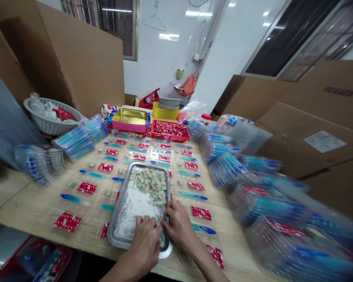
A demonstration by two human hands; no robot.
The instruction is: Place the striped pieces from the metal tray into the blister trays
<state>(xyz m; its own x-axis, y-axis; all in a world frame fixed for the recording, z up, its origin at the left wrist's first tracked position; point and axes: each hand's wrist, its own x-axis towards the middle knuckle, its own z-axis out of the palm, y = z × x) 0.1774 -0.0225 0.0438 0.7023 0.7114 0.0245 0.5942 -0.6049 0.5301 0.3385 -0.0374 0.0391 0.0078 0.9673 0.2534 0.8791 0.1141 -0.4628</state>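
Observation:
A metal tray (pixel 115 223) lies on the wooden table, with white powder (pixel 135 207) on its left side and small striped green-and-tan blocks (pixel 151 182) at its far and right side. Over the tray's near part is my left hand (pixel 147 237), fingers curled at the powder's edge. My right hand (pixel 178 223) bends over the right rim, its fingertips close to the left hand's. What either hand holds, if anything, is hidden. Around the tray are clear plastic packs with red patterned packets (pixel 201 212) and blue-teal pens (pixel 194 195).
Stacked filled plastic packs (pixel 228 168) line the right side, and more stacks (pixel 75 141) stand at the left. Farther back are a red basket of packets (pixel 170 131), a pink tin (pixel 129 119) and a grey basket (pixel 51 121). Cardboard boxes (pixel 85 58) border the table.

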